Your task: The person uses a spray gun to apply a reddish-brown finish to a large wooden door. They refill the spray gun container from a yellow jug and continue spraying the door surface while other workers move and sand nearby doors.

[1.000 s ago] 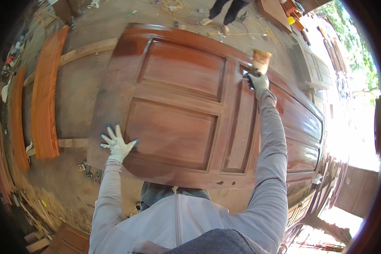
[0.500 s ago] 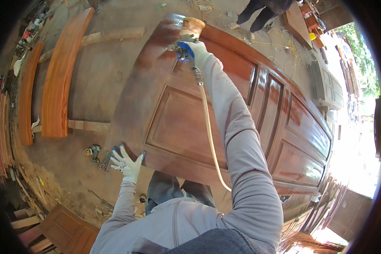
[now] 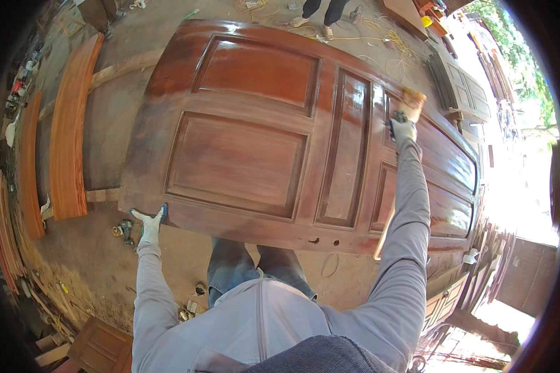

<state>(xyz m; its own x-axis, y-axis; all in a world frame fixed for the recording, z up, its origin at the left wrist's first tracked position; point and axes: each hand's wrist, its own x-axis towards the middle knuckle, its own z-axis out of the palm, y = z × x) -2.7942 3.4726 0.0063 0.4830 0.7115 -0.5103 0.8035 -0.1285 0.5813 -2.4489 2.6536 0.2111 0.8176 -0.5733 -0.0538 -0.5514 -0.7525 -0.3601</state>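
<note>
My right hand, in a pale glove, is closed round a paint spray gun with a stained cup on top. It is over the right part of a large brown panelled door. A pale hose trails from the gun beneath my right forearm. My left hand, gloved with blue fingertips, is at the door's near left corner, thumb and fingers apart; whether it presses on the edge I cannot tell. The door's far side looks glossy and redder, its near panels duller.
Two orange-brown boards lie across wooden bars at the left. A power drill is on the floor by my left hand. Beyond the door are another person's legs and tangled yellow cord. More panelled doors lie at the far right.
My right hand has swung from the door's far left to its right part with the spray gun. My left hand has shifted left to the near corner, its fingers less spread.
</note>
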